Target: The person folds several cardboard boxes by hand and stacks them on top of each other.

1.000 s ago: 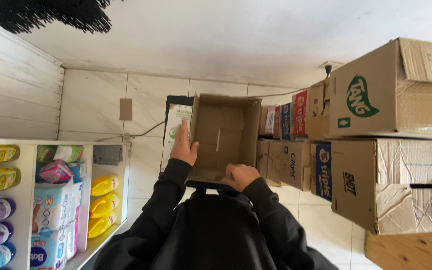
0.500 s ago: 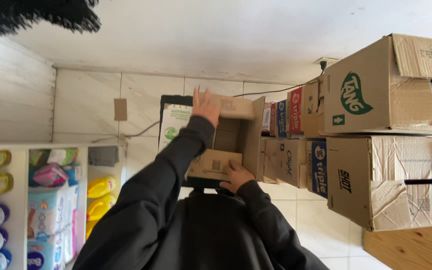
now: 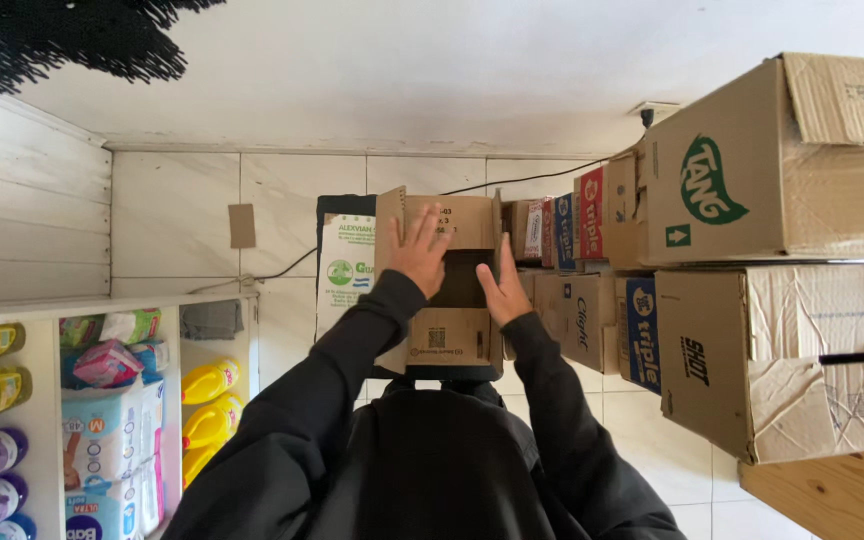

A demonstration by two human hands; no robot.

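We see both hands raised against a brown cardboard box (image 3: 449,300) that sits in the middle of the view, in front of the pale tiled wall (image 3: 282,210). The left hand (image 3: 418,252) lies flat on the box's upper flap with its fingers spread wide; the right hand (image 3: 501,290) presses its open palm against the box's right edge, fingers together and straight — neither hand pinches anything. Black sleeves (image 3: 352,360) run from the hands toward the camera. To the right, 2 large cartons (image 3: 752,200) are stacked (with smaller printed boxes (image 3: 577,225) beside them). At the left, a white shelf unit (image 3: 102,305) holds yellow bottles (image 3: 207,385) and soft packs (image 3: 102,440).
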